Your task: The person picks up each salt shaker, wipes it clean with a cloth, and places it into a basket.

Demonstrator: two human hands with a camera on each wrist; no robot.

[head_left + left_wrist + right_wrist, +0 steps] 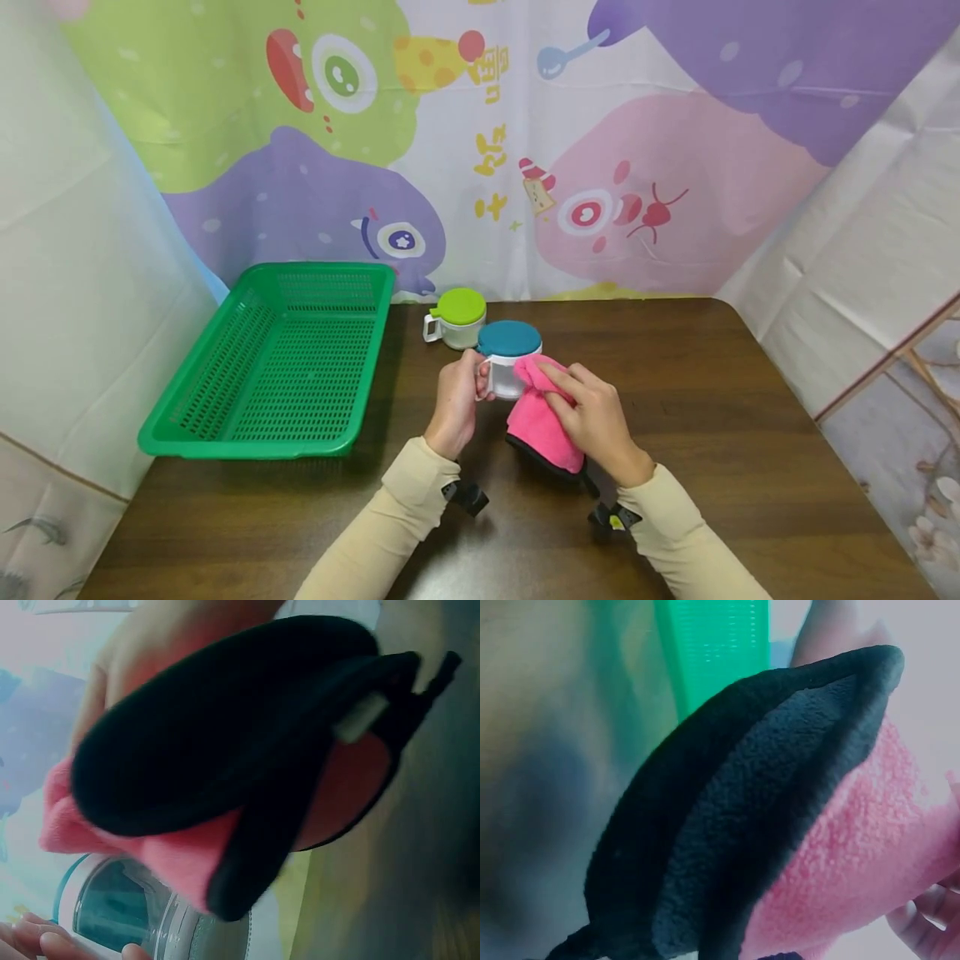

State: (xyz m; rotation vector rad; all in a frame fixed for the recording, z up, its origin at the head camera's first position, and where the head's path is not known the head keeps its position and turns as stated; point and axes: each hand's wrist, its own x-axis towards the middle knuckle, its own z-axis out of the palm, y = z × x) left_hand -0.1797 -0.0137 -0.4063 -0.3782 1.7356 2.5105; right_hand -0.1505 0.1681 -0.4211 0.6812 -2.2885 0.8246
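My left hand (456, 398) grips the white handle of a clear jar (506, 377) with a blue lid (510, 338). The jar is upright, in front of a similar one. In my right hand (600, 415) is a pink cloth (546, 429) with black edging, pinched between thumb and fingers and pressed against the jar's right side. The cloth (184, 855) hangs down in the left wrist view and covers part of the jar (120, 904). In the right wrist view the cloth (862, 847) fills the middle, with some fingertips (922, 930) showing at its lower right.
A second jar with a green lid (460, 308) and a white handle stands behind, to the left. The green plastic basket (360, 408) sits on the left of the brown wooden table (712, 433). A cartoon-printed curtain (495, 250) hangs behind the table.
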